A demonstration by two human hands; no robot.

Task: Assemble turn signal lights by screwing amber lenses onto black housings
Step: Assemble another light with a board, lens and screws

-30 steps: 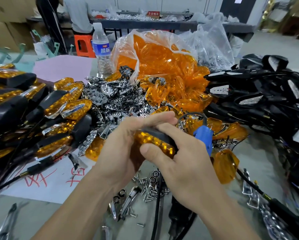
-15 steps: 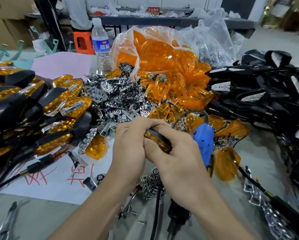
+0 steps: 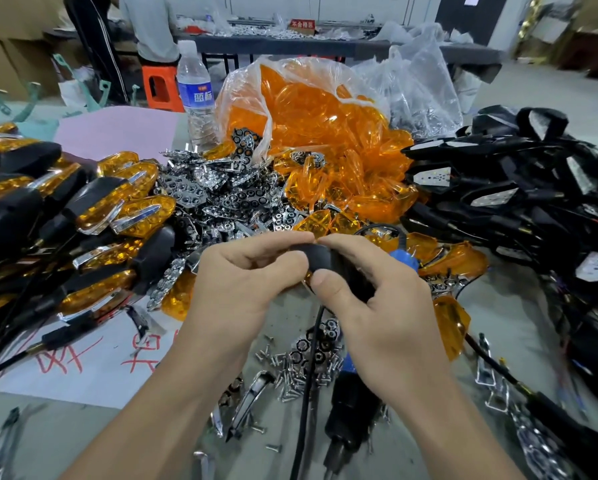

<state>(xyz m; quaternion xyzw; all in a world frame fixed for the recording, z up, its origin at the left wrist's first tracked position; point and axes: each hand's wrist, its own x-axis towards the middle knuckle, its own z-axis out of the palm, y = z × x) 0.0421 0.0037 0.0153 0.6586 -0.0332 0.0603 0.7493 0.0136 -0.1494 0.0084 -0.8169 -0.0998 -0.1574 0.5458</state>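
Both hands meet over the middle of the desk (image 3: 519, 306) and grasp one turn signal between them. The left hand (image 3: 242, 289) curls its forefinger over the top of the small black plastic housing (image 3: 320, 258) with its thumb pressed below. The right hand (image 3: 377, 317) pinches the same housing from the other side, forefinger on top and thumb tip at the lower edge. Only a thin sliver of amber lens (image 3: 308, 281) shows beneath the housing, between the two thumbs. A thin black wire (image 3: 309, 358) hangs from the piece toward the viewer. Under it lies a heap of small silver screws (image 3: 283, 375) mixed with dark hexagonal parts, and just right of the wire a black, blue-banded power tool (image 3: 351, 410) lies on the desk, partly hidden by the right hand. Near the right wrist lies a loose amber lens piece (image 3: 453, 323). Left of the hands a white sheet with red handwriting (image 3: 83, 368) lies under a stack of finished black-and-amber signals (image 3: 83, 220). Beyond the hands spreads a pile of chrome reflector inserts (image 3: 221, 202), and behind that a clear plastic bag full of amber lenses (image 3: 308, 116) spills open. A tangle of bare black housings with wires (image 3: 515, 202) fills the right side. A clear water bottle with a blue label (image 3: 197, 95) stands upright beside the bag, next to a pink sheet (image 3: 117, 129).
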